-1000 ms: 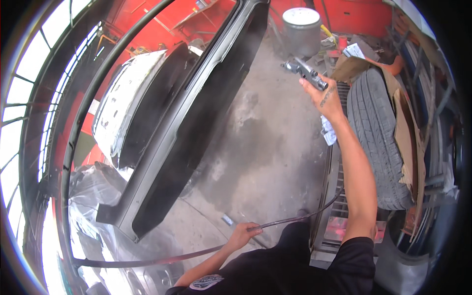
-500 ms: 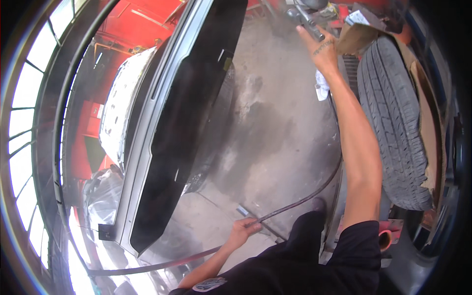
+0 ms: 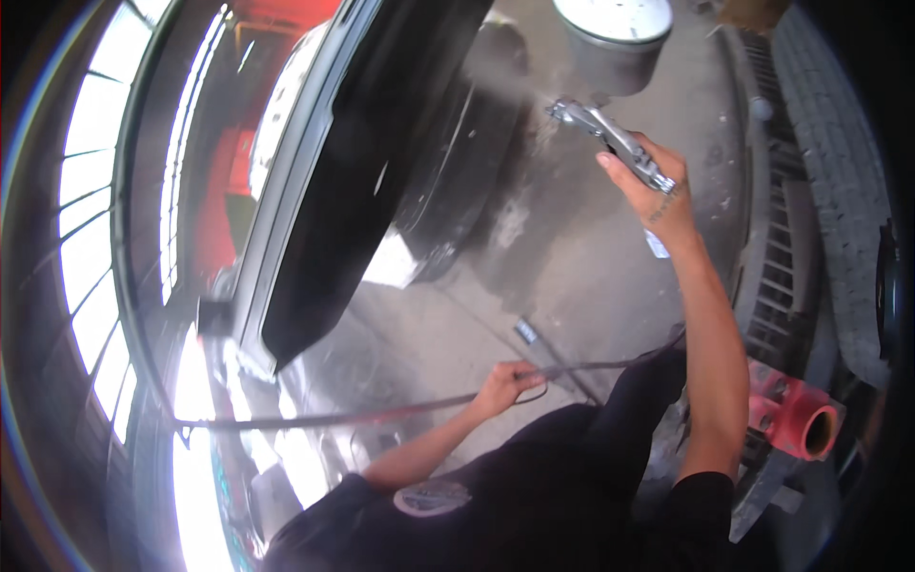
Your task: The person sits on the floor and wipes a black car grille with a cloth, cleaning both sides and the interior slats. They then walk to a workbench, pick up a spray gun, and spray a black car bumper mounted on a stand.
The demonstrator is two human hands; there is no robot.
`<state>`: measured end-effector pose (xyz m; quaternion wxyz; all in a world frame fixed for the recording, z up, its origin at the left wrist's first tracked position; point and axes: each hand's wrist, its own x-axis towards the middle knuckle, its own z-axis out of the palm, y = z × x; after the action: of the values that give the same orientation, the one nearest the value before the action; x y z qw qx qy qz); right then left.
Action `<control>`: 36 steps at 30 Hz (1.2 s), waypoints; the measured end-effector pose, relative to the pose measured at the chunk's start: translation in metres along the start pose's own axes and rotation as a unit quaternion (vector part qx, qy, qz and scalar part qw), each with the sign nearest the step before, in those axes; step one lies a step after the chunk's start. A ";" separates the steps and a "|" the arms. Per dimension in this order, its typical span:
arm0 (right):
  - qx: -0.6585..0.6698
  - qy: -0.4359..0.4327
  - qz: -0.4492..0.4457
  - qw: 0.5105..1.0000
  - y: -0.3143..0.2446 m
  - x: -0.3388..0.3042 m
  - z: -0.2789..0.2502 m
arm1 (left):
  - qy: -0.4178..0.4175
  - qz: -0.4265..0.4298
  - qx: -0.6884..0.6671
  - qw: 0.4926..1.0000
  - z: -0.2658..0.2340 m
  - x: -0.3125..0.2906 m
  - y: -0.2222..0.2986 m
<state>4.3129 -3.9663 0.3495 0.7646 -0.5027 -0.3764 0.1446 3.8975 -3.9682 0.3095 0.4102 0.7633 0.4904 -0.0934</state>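
My right hand (image 3: 664, 191) is wrapped around a silver spray gun (image 3: 615, 141), which points left. A pale mist (image 3: 500, 81) spreads from its nozzle toward a large black panel (image 3: 372, 162) with a grey edge. This panel stands tilted to my left, and the gun is apart from it. Lower down, my left hand (image 3: 507, 386) has its fingers closed around a dark hose (image 3: 610, 365). The hose runs right to near my leg, where my body and right arm hide it. A dark glossy curved part (image 3: 462, 176) lies beyond the panel.
A grey bucket (image 3: 610, 62) with a whitish top stands beyond the spray gun. Along the right are a black slatted part (image 3: 777, 257), a large tire (image 3: 824, 162) and a red fitting (image 3: 791, 417) with a round opening. A small dark object (image 3: 526, 332) lies on the concrete floor.
The view has shifted. My right hand has brought the spray gun lower and closer to the panel, and mist now shows at its nozzle. My left hand still grips the hose.
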 end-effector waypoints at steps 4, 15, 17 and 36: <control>-0.029 -0.047 -0.028 0.998 -0.027 -0.072 0.030 | 0.018 0.045 -0.032 0.998 -0.004 -0.013 -0.045; 0.053 -0.169 -0.046 0.983 -0.134 -0.226 0.113 | -0.035 -0.002 -0.075 0.997 -0.017 -0.052 -0.101; 0.089 -0.188 -0.043 0.977 -0.153 -0.244 0.134 | 0.014 0.050 -0.160 0.986 -0.007 -0.051 -0.143; 0.073 -0.289 -0.075 0.951 -0.213 -0.282 0.142 | 0.004 0.185 -0.096 0.978 0.007 -0.054 -0.190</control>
<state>3.9865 -4.1383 0.4447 0.6662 -0.3521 -0.6065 0.2535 3.7154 -3.9752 0.2326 0.4897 0.7983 0.3490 0.0342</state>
